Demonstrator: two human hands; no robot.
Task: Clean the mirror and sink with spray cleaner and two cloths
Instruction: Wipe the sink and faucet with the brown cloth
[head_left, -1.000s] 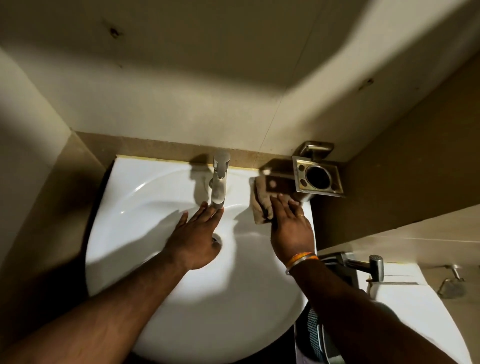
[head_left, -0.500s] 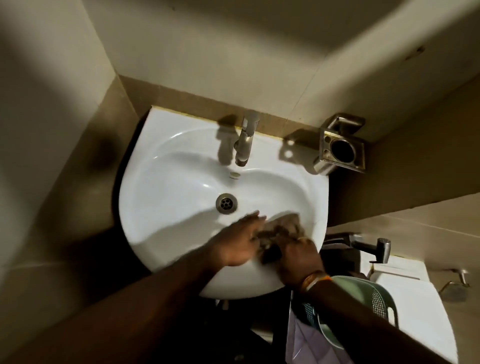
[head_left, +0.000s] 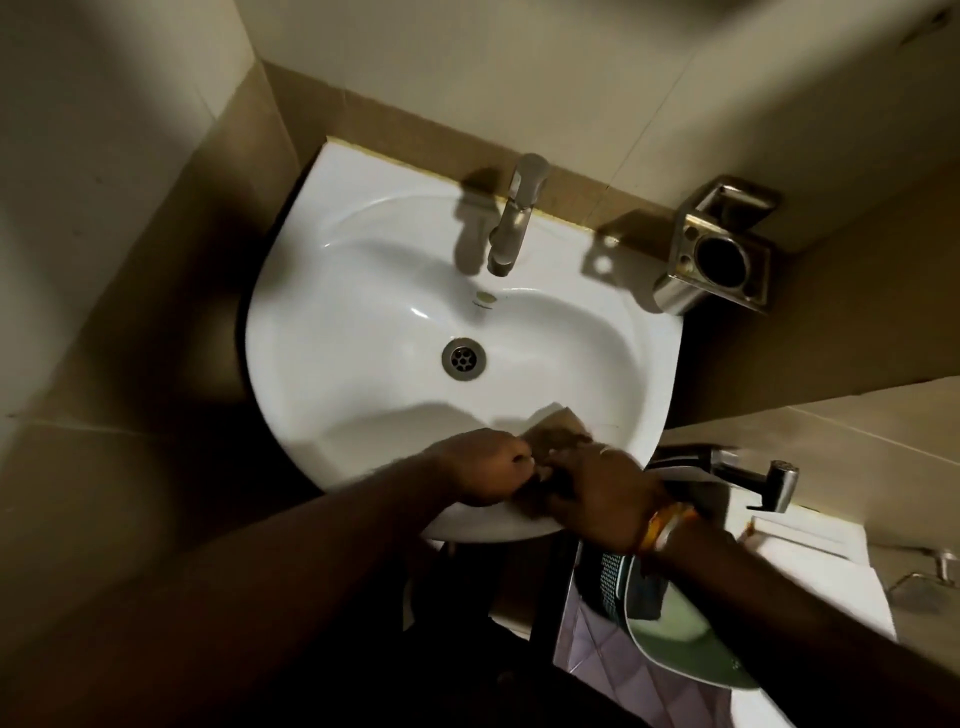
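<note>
Where sink (head_left: 363, 291) rim comes nearest, left hand (head_left: 485, 475) curled round brown cloth (head_left: 558, 434); right hand (head_left: 605, 493) pinching same cloth. Tap (head_left: 514, 218) behind.

White wall-mounted sink (head_left: 363, 291), steel drain (head_left: 464, 359) at centre of bowl, metal tap (head_left: 511, 223) on the back rim. Brown cloth (head_left: 558, 431) on the near right rim, gripped by left hand (head_left: 485, 475) with curled fingers and by right hand (head_left: 605, 493); orange and white bands (head_left: 667, 525) on the right wrist. Steel tumbler holder (head_left: 717, 260) on the wall right of the sink. Pale green basket (head_left: 670, 634) below the right forearm. Metal hand sprayer (head_left: 763, 480) beside it on the right.
</note>
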